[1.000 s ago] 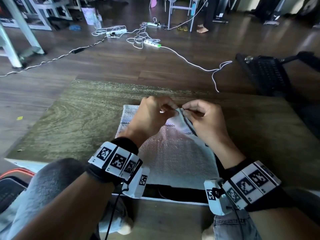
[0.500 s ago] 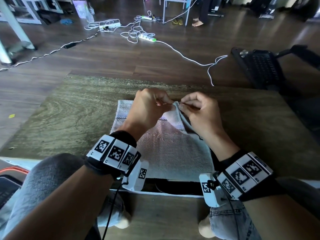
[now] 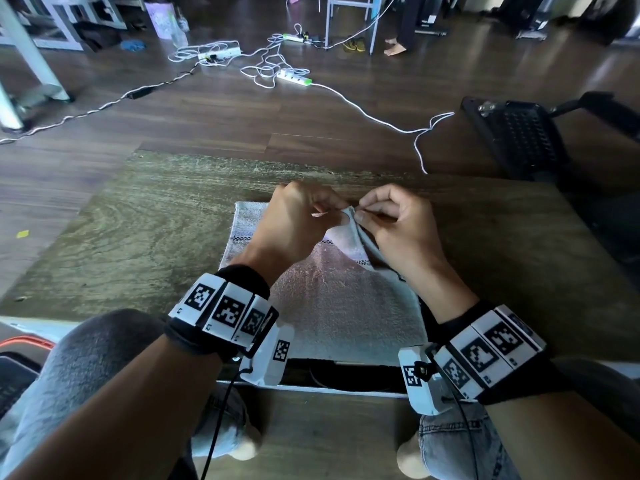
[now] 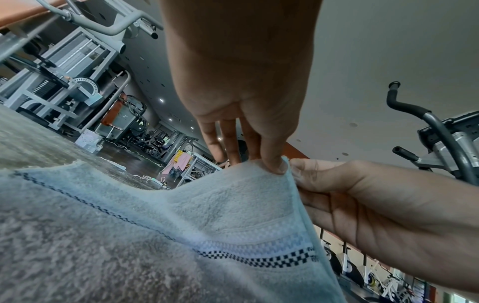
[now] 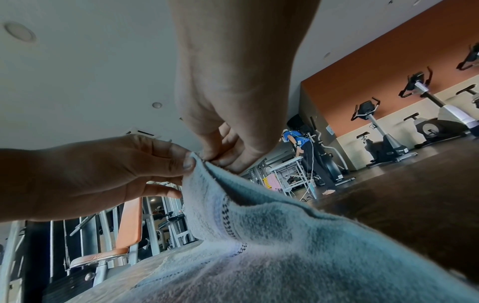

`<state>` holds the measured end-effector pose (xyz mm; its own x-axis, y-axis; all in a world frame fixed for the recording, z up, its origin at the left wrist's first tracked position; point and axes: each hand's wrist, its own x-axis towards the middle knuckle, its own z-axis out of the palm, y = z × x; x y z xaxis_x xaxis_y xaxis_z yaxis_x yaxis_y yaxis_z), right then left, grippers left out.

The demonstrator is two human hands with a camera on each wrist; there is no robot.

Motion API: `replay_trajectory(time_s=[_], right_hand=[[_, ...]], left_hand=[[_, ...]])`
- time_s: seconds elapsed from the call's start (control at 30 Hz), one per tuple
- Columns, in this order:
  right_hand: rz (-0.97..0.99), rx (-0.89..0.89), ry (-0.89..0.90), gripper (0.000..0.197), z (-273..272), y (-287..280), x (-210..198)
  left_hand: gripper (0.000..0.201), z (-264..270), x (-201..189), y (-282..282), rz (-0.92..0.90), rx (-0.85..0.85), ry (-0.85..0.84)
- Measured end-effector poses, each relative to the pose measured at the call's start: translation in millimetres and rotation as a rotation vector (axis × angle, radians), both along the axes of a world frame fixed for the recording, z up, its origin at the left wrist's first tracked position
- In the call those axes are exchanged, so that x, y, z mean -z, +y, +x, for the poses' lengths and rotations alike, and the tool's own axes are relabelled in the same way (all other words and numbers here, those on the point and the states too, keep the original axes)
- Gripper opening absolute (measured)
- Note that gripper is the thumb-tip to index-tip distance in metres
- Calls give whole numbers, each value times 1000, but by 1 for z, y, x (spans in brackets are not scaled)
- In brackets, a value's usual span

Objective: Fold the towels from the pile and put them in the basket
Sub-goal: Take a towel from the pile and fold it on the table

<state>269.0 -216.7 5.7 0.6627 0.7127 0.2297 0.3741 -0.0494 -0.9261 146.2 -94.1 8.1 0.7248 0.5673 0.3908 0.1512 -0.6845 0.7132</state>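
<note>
**A:** What's the biggest thing in front of you?

**B:** The table (image 3: 145,237) — a worn, wood-grain top that fills the middle of your head view, with dark floorboards beyond it. A black chair (image 3: 519,133) stands off its far right corner, and white cables (image 3: 381,112) with a power strip (image 3: 294,76) trail across the floor behind.

**A:** And the towel?

**B:** The towel (image 3: 346,313) lies on the table right in front of you, pale, with a band of small dark checks near its far end. Most of it is flat; its near edge reaches the table's near edge, between your knees. The far right corner is lifted off the surface and drawn toward the middle.

**A:** What are your hands doing with it?

**B:** Both are on that raised corner, touching each other. Your left hand (image 3: 294,223) pinches the corner between thumb and forefinger — the left wrist view shows the thumb tip pressed on the hem, the other fingers hanging straight behind it. Your right hand (image 3: 394,223) pinches the same edge from the other side, its fingers curled and pressed together against the cloth.

**A:** Anything smaller?

**B:** The marker bands on your wrists (image 3: 225,310), each carrying a white camera block underneath.
</note>
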Motion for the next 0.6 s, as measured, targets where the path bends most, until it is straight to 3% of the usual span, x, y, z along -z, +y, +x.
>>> replay_trajectory(time_s=[0.37,0.6], right_hand=[[-85,-79,-53,3,-1,2,6],[-80,-60,-155,5,2,1,6]], left_hand=[[7,1,2,1,35,10,8],[11,0,-1,-1,-16,138,-62]])
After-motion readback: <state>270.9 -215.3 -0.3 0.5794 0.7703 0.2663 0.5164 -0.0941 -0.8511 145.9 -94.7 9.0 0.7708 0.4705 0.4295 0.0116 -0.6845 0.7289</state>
